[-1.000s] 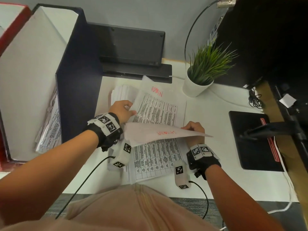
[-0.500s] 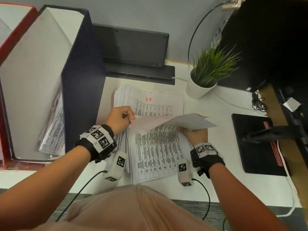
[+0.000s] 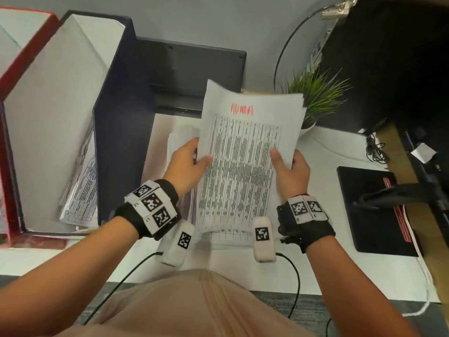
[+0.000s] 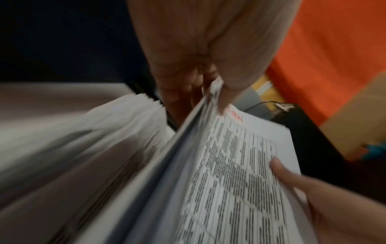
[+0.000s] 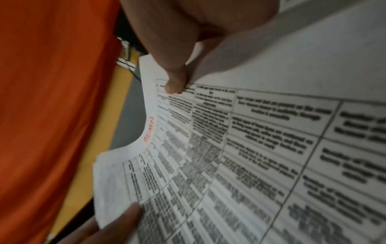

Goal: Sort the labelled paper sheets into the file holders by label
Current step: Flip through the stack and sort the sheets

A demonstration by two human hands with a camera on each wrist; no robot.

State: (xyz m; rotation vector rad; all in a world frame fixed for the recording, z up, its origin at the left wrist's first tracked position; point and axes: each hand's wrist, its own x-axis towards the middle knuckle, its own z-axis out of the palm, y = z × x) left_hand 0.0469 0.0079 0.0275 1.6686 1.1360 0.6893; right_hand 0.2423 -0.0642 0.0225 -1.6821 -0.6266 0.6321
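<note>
Both hands hold a thin bundle of printed sheets (image 3: 245, 161) raised and tilted above the white desk (image 3: 323, 190). The top sheet carries a dense table and a red handwritten label that reads roughly "ADMIN" (the last letters are unclear). The left hand (image 3: 187, 166) grips the bundle's left edge, thumb laid across the printed face and fingers curled behind. The right hand (image 3: 290, 169) grips the right edge in the same manner, thumb on the face; its other fingers are hidden behind the paper. In the left wrist view the bundle's edge is pinched between thumb and fingers, though the picture is blurred.

Under the bundle, and partly covered by it, lies the remaining stack of sheets (image 3: 179, 142) flat on the desk; its left margin and near edge show past the bundle.

To the left of the bundle stands a dark blue file holder (image 3: 116, 113), open at the front, with printed sheets (image 3: 80, 190) leaning inside it. Left of that holder stands a red file holder (image 3: 14, 69), only partly in view.

Behind the bundle a dark flat device (image 3: 192, 66) leans against the wall. Behind and to the right of the bundle, a potted grass plant (image 3: 318, 93) is partly hidden by the bundle's top right corner. Well to the right of the bundle lies a black pad (image 3: 374, 210).
</note>
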